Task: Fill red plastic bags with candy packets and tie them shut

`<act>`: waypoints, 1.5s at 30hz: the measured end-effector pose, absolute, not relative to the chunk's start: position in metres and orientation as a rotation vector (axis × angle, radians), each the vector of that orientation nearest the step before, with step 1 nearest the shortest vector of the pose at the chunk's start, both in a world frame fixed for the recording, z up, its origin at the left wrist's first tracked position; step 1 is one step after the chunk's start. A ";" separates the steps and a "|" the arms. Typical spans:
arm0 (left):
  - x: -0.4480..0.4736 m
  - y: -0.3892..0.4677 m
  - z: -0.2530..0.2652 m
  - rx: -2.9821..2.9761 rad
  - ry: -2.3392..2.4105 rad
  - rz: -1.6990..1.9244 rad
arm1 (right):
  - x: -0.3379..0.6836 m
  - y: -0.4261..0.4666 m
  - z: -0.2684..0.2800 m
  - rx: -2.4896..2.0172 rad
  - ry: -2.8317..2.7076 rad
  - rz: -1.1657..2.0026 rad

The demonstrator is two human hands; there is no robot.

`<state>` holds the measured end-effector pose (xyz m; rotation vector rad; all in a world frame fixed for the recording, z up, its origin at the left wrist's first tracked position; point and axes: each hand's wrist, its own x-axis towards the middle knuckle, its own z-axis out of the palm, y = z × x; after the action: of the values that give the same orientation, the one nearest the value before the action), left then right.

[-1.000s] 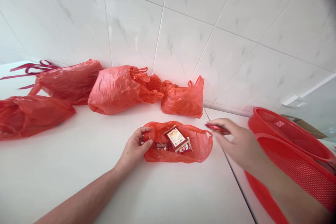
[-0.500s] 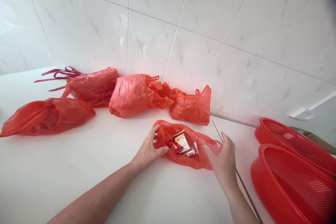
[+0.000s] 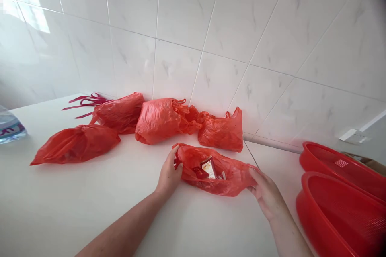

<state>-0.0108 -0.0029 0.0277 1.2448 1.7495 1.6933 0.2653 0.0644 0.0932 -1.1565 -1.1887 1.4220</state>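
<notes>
No text legible. Clear bottle (image 3: 10,126) at left edge: purple lettering on label, characters not determinable. Pale-faced packet (image 3: 208,167) inside open red bag (image 3: 232,188): print too small to read

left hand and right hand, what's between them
In the head view, the open red bag lies between the left hand and the right hand, one hand at each end, with small packets inside.
</notes>
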 end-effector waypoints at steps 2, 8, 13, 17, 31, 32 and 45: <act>-0.013 -0.001 0.028 1.243 1.772 1.713 | 0.260 0.075 0.097 -1.043 -1.124 1.567; -0.023 0.004 0.036 1.354 1.895 1.742 | 0.237 0.111 0.105 -0.971 -1.025 1.558; -0.040 0.009 0.074 1.590 1.930 1.692 | 0.233 0.135 0.119 -0.925 -1.013 1.366; -0.051 0.013 0.112 1.643 2.006 1.607 | 0.228 0.151 0.133 -0.892 -1.021 1.299; -0.021 0.040 0.175 1.466 1.543 1.859 | 0.193 0.150 0.149 -0.712 -1.328 1.025; -0.017 0.042 0.176 1.487 1.493 1.851 | 0.189 0.148 0.148 -0.618 -1.319 1.172; 0.005 0.042 0.183 2.207 1.545 1.405 | 0.159 0.103 0.149 -0.605 -1.903 1.540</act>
<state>0.0050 0.0415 0.1831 2.2073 1.5446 1.4046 0.1586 0.1032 0.1490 -0.6050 -1.9031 1.5400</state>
